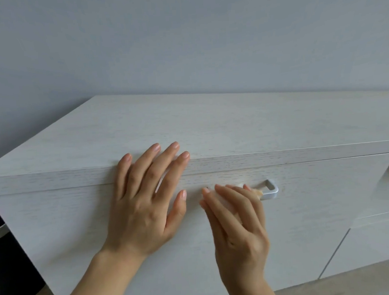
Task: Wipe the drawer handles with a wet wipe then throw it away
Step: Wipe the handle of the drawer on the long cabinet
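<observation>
The right hand (236, 215) pinches the wet wipe (223, 202) around the drawer handle (270, 189), covering all but its right end, likely to rub every side at once. Left of the handle, the left hand (144, 196) lies flat, fingers spread, probably keeping the drawer shut.

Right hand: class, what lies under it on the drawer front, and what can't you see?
Under the right hand a white wet wipe shows between the fingers, held against the silver handle, whose right end sticks out. The handle's left part is covered.
</observation>
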